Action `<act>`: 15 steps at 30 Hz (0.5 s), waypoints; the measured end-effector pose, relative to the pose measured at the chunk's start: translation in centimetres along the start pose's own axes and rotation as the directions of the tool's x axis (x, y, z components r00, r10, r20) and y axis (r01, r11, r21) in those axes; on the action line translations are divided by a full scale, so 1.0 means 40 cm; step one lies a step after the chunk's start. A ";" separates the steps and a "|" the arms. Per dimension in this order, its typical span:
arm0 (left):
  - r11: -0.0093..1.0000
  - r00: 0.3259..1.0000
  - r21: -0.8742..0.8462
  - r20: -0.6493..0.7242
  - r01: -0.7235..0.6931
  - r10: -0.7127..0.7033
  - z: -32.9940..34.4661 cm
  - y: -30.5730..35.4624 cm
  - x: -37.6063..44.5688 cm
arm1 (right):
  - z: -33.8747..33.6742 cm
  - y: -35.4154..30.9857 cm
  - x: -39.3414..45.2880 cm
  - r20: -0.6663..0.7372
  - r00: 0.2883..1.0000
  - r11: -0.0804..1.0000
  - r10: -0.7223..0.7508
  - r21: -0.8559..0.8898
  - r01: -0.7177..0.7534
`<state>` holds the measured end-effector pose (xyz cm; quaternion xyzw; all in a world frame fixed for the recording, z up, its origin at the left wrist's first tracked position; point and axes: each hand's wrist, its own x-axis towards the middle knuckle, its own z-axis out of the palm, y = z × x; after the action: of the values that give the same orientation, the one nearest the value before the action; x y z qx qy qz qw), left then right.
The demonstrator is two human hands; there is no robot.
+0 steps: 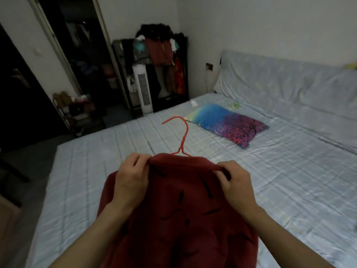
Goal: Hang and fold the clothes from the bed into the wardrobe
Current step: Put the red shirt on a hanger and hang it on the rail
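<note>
A dark red garment (pixel 179 213) with black marks hangs in front of me over the bed (pixel 270 180). A thin red hanger (pixel 182 138) sticks up out of its top edge, hook pointing left; the hanger's shoulders are hidden inside the cloth. My left hand (pixel 131 180) pinches the garment's top edge on the left. My right hand (pixel 237 184) pinches the same edge on the right. The open wardrobe rack (pixel 152 72) full of clothes stands against the far wall.
A colourful pillow (pixel 228 124) lies mid-bed, with a small white item (pixel 193 103) and a green scrap (pixel 233 105) beyond it. A white tower fan (pixel 144 88) stands before the rack. A shoe rack (pixel 77 111) sits by the dark doorway at left.
</note>
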<state>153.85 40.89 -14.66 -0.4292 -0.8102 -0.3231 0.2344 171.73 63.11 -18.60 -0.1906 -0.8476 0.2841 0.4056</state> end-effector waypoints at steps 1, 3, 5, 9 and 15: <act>1.000 0.999 0.000 -0.037 -0.016 0.016 -0.040 0.020 0.017 | -0.030 -0.036 0.026 -0.035 0.999 0.999 -0.042 -0.011 0.041; 0.999 0.992 0.001 -0.112 -0.050 0.050 -0.114 0.057 0.044 | -0.092 -0.107 0.066 -0.091 0.987 0.991 -0.131 -0.038 0.128; 0.996 0.978 0.009 -0.188 -0.086 0.087 -0.181 0.094 0.065 | -0.152 -0.170 0.088 -0.137 0.967 0.976 -0.213 -0.066 0.206; 0.984 0.929 0.063 -0.323 -0.169 0.180 -0.282 0.166 0.071 | -0.257 -0.260 0.093 -0.198 0.930 0.951 -0.309 -0.085 0.298; 0.983 0.903 0.078 -0.389 -0.164 0.181 -0.377 0.249 0.001 | -0.361 -0.331 0.070 -0.202 0.875 0.898 -0.440 -0.093 0.430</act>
<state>163.82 34.20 -1.16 -0.4200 -0.7120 -0.3631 0.4298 180.31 59.25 -1.19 -0.0344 -0.8252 0.1436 0.5452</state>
